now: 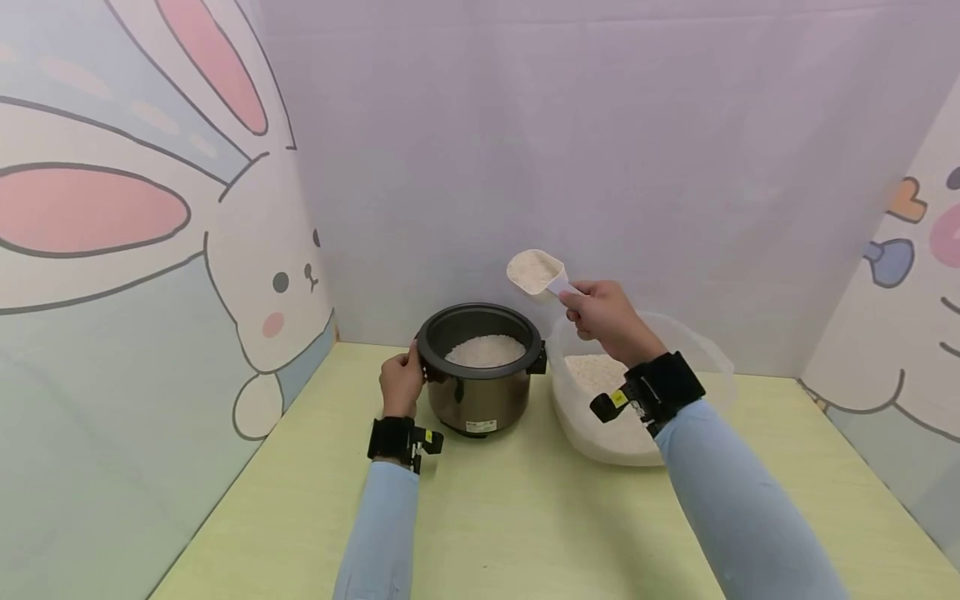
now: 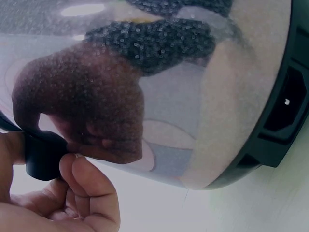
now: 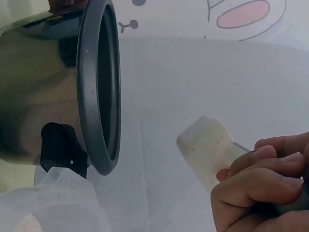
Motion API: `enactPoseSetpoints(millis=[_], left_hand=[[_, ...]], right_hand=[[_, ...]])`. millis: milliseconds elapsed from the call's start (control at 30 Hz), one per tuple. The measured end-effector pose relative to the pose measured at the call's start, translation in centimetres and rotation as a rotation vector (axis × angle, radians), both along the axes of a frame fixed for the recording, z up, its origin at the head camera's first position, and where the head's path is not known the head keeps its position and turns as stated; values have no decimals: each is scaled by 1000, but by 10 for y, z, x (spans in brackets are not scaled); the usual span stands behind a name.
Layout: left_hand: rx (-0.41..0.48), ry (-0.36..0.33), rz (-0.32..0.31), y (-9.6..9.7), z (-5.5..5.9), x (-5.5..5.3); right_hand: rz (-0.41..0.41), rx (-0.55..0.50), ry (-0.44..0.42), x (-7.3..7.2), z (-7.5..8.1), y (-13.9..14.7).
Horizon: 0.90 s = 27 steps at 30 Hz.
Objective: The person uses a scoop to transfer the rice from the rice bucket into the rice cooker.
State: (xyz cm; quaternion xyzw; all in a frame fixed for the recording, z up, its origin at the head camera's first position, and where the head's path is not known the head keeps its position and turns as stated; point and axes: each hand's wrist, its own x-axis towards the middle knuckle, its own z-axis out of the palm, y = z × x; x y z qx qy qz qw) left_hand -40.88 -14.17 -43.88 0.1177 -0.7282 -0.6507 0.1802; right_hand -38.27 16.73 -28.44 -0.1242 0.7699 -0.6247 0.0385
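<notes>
My right hand (image 1: 609, 321) grips the handle of a white measuring scoop (image 1: 534, 272) heaped with rice, raised above the right side of the rice cooker. In the right wrist view the scoop (image 3: 205, 145) shows its side, with fingers curled about the handle. A dark rice cooker (image 1: 480, 400) stands lidless, white rice (image 1: 487, 351) in its pot. On the cooker's left side, my left hand (image 1: 401, 383) holds the side handle. The left wrist view shows thumb and fingers around that black handle (image 2: 44, 154), beside the shiny cooker wall.
A translucent plastic tub (image 1: 570, 421) of rice stands right of the cooker, under my right forearm. Behind both rises a pale cloth wall (image 1: 450, 150). Cartoon-printed panels (image 1: 255, 275) flank the light yellow-green table (image 1: 495, 517).
</notes>
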Motion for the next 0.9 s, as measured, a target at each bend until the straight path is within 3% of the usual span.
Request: enactPoseSetpoints(millis=[300,500,900], left_hand=[[-1,-8,3,-1,-2,-2],[-1,-16,6,-2,-2,-3],[-9,-12,-8,-2,0,-2]], right_hand=[[-110,273,206,-5,-7,-17],[-136,361,258,-6,-11,-21],[-138,473,482,-8,-10,-29]])
